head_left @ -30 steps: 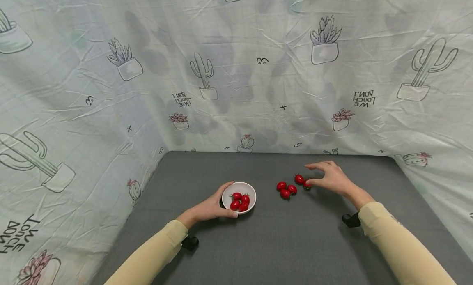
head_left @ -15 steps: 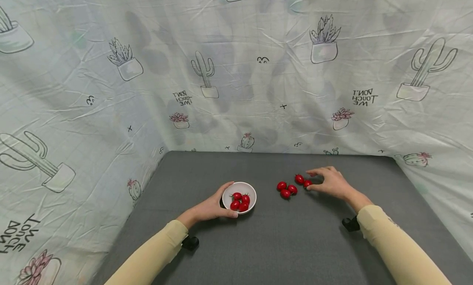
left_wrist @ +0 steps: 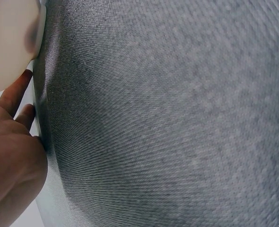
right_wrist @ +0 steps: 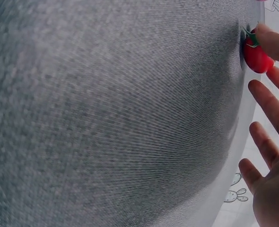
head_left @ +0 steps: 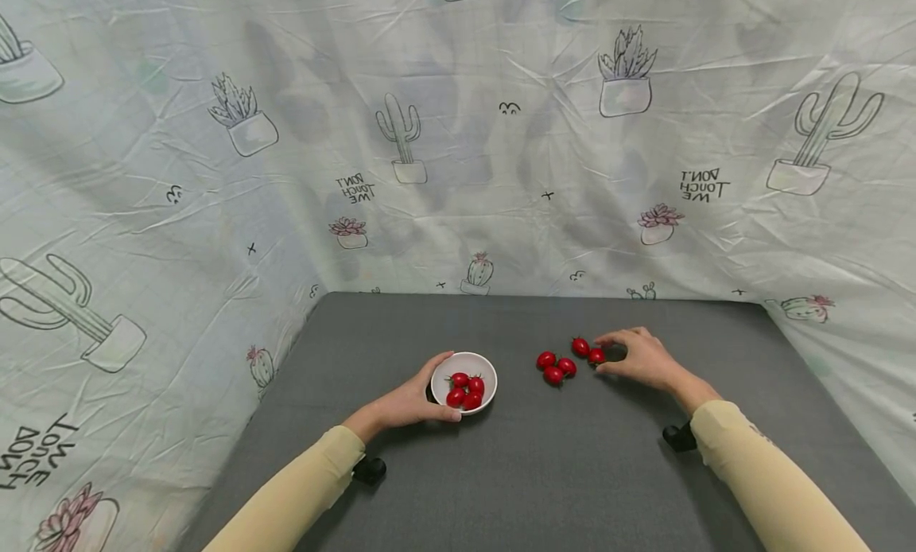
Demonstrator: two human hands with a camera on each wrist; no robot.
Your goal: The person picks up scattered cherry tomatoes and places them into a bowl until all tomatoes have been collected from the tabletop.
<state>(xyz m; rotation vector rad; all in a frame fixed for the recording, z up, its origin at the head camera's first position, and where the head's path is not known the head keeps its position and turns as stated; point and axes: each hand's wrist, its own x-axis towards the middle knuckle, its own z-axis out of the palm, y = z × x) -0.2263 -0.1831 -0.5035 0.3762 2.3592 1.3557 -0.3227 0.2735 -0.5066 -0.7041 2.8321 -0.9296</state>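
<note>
White bowl (head_left: 485, 367) with tomatoes (head_left: 471, 401) held in our left grip (head_left: 411, 402); our right grip (head_left: 640, 357), thumb and finger curled round one loose tomato (head_left: 596, 356) on the desk (head_left: 558, 456)

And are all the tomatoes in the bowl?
No, four tomatoes lie in the bowl, while five more are outside it.

Tomatoes (head_left: 553, 375): glossy red, leafy tops (right_wrist: 252, 39) green. Bowl (head_left: 490, 377): plain white, creamier in left wrist view. Table (head_left: 572, 472): dark grey, fine weave in wrist views. Curtain (head_left: 458, 154): whitish, faint grey blotches; printed cacti (head_left: 828, 129) pale green, outlined black; printed succulents (head_left: 660, 215) pink; lettering (head_left: 704, 186) black, mirrored. Sleeves (head_left: 293, 488): pale yellow, right one with small dark marking (head_left: 760, 433). Wrist cameras (head_left: 369, 470): black.
</note>
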